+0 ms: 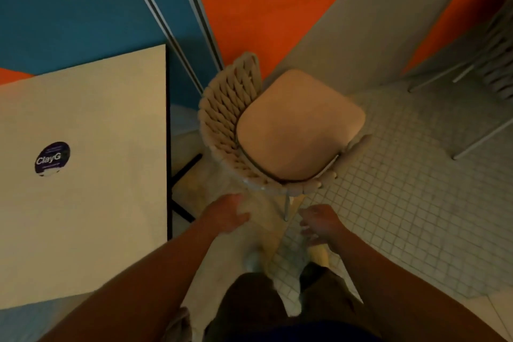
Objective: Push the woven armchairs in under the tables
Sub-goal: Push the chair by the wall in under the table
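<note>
Closest to you, your two bare forearms point(155, 275) rise from 7 and 5 o'clock and meet over the small-tiled floor point(402, 203). Your left hand point(226, 214) sits just left of centre, low in the view. Its fingers are slack and point toward 3 o'clock, and it holds nothing. It hangs just short of the chair's back rim, though blur keeps you from telling whether a fingertip touches it. Your right hand point(319, 223) is near it at 5 o'clock, with the fingers loosely spread and nothing in them. It is just beside a thin metal chair leg point(286, 208) and apart from it.

The woven armchair point(230, 108) stands at the centre, just beyond both hands. Its rope-wrapped back curves toward you, and its seat faces 1 o'clock. Its tan cushion point(299, 122) shows whole, and the far corner meets the near edge of the grey table point(374, 14), which runs off toward 1 o'clock.

A cream table point(105, 125) fills the 9 o'clock side, well apart from the seat, with a round dark sticker point(52, 158) reading "ClayG" on it. A second woven chair point(497, 64) shows at the 3 o'clock edge. An orange and blue wall point(249, 8) lies at 12 o'clock.
</note>
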Demonstrator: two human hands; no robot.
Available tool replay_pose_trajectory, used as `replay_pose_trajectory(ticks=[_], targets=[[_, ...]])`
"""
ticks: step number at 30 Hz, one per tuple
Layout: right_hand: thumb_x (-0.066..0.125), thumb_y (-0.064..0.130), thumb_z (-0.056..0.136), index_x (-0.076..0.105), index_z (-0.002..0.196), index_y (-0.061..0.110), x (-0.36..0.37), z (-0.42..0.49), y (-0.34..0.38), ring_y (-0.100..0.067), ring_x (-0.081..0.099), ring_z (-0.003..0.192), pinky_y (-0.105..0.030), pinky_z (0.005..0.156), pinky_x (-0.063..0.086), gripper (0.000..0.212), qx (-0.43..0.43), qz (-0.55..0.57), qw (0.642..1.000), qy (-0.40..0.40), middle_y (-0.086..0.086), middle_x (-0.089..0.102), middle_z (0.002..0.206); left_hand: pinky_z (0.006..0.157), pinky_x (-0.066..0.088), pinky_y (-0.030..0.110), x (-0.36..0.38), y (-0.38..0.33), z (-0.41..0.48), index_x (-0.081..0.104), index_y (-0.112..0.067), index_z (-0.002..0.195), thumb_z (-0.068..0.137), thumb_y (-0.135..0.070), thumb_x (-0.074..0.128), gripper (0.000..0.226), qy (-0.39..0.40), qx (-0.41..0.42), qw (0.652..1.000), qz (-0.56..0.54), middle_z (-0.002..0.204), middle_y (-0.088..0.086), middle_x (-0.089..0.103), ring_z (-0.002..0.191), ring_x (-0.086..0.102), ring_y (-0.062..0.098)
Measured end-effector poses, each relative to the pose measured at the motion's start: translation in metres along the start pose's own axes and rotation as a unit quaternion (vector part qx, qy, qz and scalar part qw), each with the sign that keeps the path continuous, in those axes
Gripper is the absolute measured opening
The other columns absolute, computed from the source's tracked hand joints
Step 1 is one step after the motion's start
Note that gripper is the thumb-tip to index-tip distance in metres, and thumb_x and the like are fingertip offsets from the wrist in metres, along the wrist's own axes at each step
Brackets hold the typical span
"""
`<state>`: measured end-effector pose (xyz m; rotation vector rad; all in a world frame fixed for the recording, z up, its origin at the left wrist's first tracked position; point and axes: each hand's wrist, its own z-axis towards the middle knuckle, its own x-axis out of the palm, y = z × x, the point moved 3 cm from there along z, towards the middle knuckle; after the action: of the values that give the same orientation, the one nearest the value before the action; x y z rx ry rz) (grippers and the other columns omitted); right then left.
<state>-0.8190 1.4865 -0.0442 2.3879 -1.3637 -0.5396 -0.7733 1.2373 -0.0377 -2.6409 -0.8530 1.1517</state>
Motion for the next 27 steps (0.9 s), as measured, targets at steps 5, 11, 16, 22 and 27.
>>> replay_pose_trajectory(ticks=[5,11,16,22,27], targets=[[0.065,0.049,0.091,0.047,0.124,0.01,0.039,0.054,0.018,-0.039,0.068,0.094,-0.057,0.069,0.061,0.054,0.096,0.223,0.97,-0.032,-0.017,0.058,0.115,0.12,0.026,0.047,-0.067,0.008,0.084,0.015,-0.02,0.159,0.08,-0.081,0.052,0.107,-0.04,0.049,0.982,0.18,0.165,0.009,0.023,0.15,0.023,0.029],[0.065,0.03,0.095,0.05,0.125,0.008,0.105,0.102,0.036,-0.039,0.066,0.091,-0.051,0.066,0.061,0.04,0.114,0.497,0.86,-0.016,-0.021,0.057,0.118,0.123,0.005,0.049,-0.09,0.031,0.155,0.015,-0.033,0.161,0.074,-0.095,0.036,0.108,0.058,0.081,0.934,0.342,0.169,0.0,0.014,0.155,0.012,0.026],[0.067,0.018,0.093,0.059,0.107,0.005,0.127,0.131,0.044,-0.036,0.064,0.096,-0.054,0.074,0.059,0.021,0.085,0.565,0.821,-0.016,-0.016,0.06,0.109,0.121,-0.006,0.055,-0.09,0.045,0.18,0.02,-0.041,0.159,0.068,-0.101,0.025,0.109,0.037,0.128,0.903,0.408,0.167,-0.006,0.024,0.153,0.018,0.02],[0.071,0.008,0.085,0.058,0.116,0.001,0.121,0.139,0.044,-0.037,0.065,0.093,-0.049,0.055,0.058,0.034,0.117,0.54,0.832,-0.051,-0.022,0.062,0.112,0.12,-0.002,0.056,-0.083,0.039,0.162,0.036,-0.042,0.152,0.07,-0.099,0.025,0.101,0.013,0.123,0.916,0.383,0.155,-0.009,0.044,0.146,0.031,0.016],[0.072,0.008,0.085,0.059,0.11,0.0,0.089,0.132,0.021,-0.039,0.067,0.091,-0.049,0.052,0.061,0.029,0.151,0.492,0.856,-0.058,-0.023,0.064,0.102,0.121,-0.006,0.058,-0.049,0.013,0.133,0.038,-0.041,0.151,0.074,-0.095,0.03,0.095,0.012,0.073,0.932,0.354,0.156,-0.009,0.042,0.148,0.028,0.016]])
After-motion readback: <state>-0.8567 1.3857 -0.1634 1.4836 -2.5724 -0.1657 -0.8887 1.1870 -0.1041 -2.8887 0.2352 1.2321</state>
